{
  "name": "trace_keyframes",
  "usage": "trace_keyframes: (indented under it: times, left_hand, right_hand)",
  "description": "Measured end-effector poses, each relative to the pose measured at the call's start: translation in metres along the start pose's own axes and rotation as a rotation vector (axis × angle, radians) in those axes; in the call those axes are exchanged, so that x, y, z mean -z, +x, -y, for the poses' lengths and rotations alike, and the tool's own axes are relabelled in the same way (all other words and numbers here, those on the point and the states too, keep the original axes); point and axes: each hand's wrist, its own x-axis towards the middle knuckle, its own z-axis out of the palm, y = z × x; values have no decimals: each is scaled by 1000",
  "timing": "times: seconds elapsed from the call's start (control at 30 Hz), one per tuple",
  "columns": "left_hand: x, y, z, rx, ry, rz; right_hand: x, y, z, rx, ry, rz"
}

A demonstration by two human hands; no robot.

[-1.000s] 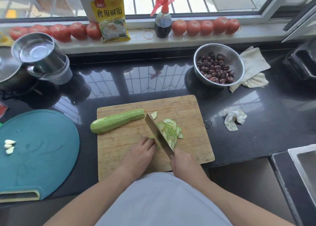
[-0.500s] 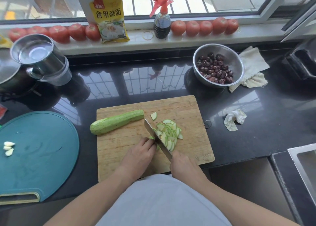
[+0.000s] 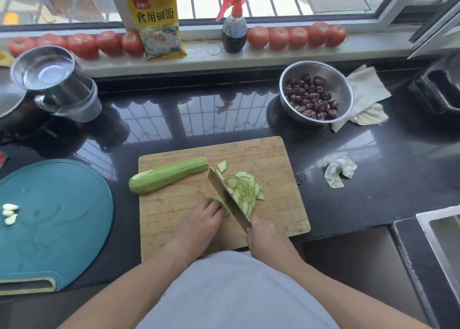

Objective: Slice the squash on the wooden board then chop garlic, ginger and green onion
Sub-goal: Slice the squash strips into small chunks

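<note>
- Risk of a nicked fingertip: left hand (image 3: 199, 225) pins a short pale-green squash stub (image 3: 222, 202) right against the wide steel cleaver blade (image 3: 227, 199), knuckles nearly touching the flat.
- Risk of the stub rolling or slipping as it shrinks, throwing the cut off.
- Right hand (image 3: 265, 239) clenched around the cleaver handle, blade running diagonally from near-right to far-left.
- Thin fanned half-moon squash slices (image 3: 245, 191) just right of the blade on the rectangular wooden cutting board (image 3: 273, 154).
- Uncut long pale-green squash half (image 3: 168, 175) at the board's far-left, long axis left-right, cut end right, slightly farther away.
</note>
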Motion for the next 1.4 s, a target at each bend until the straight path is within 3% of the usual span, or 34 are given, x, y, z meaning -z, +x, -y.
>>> trace_keyframes:
  times: [0.47, 0.73, 1.27, 1.4]
  left_hand:
    - [-1, 0, -1, 38, -13, 23]
    - [0, -7, -2, 40, -52, -10]
    - [0, -6, -2, 53, -52, 8]
    - [-1, -6, -2, 63, -69, 8]
  right_hand:
    - [-3, 13, 20, -52, -60, 85]
    - [5, 5, 12, -78, 93, 6]
    - [-1, 2, 21, -68, -38, 76]
    - [-7, 20, 31, -58, 5, 10]
